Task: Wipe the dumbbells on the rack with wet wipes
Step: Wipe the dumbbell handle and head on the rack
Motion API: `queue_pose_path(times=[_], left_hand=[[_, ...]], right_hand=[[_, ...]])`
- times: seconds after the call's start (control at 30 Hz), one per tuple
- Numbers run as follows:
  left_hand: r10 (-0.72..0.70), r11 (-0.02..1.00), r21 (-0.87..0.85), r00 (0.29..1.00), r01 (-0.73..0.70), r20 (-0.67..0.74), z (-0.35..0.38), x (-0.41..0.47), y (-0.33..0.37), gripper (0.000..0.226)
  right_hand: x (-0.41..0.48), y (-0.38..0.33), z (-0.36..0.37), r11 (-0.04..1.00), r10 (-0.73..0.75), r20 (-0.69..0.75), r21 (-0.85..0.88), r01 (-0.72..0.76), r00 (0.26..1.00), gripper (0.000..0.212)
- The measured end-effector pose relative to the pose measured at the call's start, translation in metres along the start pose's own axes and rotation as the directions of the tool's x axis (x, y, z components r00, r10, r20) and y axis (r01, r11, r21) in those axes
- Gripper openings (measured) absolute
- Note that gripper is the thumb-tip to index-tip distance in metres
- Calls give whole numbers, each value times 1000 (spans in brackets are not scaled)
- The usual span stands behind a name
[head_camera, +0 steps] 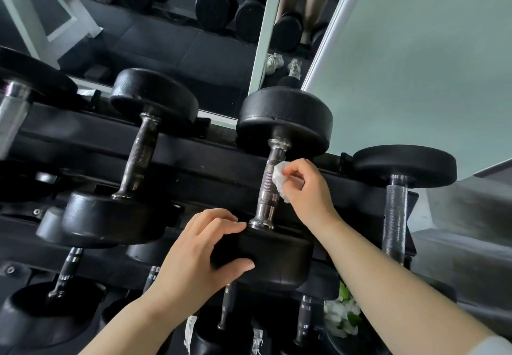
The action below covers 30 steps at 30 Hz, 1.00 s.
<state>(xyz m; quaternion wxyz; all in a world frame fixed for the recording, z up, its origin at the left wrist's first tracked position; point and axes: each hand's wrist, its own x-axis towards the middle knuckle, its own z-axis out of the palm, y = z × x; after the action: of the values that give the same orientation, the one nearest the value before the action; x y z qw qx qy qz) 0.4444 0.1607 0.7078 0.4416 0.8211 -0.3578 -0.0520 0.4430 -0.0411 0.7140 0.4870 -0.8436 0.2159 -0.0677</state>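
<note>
Head view: the right hand (310, 188) is pinching a white wet wipe (280, 180) against the dumbbell (273, 188) handle on the rack (194, 160). The left hand (199, 254), fingers curled, is gripping the near head.

The left hand (202, 249) is gripping the dumbbell (277, 257), fingers and thumb curled; the right hand (307, 188) is pinching a wet wipe (279, 180).

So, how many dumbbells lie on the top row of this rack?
4 black round-headed, steel-handled dumbbells: one cut off at the left edge, one beside it, one touched by the white wipe, one at the right end. More may lie beyond the frame.
</note>
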Motion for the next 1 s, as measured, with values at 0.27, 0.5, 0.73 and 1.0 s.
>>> queue_pose_path(times=[0.27,0.5,0.73,1.0], left_hand=[[-5,1000,1,1000,5,18,0,1,-2,41],[-6,1000,-1,999,6,38,-1,0,-2,41],[-27,999,-15,999,28,30,0,-1,-1,41],[-34,999,-3,999,34,32,0,-1,-1,41]], right_hand=[[-11,9,-9,965,-164,333,-143,222,929,13],[-5,7,-5,937,-266,138,-197,290,954,13],[15,-18,-10,756,-485,204,-390,525,850,29],[18,-11,2,232,-594,544,-589,774,592,31]])
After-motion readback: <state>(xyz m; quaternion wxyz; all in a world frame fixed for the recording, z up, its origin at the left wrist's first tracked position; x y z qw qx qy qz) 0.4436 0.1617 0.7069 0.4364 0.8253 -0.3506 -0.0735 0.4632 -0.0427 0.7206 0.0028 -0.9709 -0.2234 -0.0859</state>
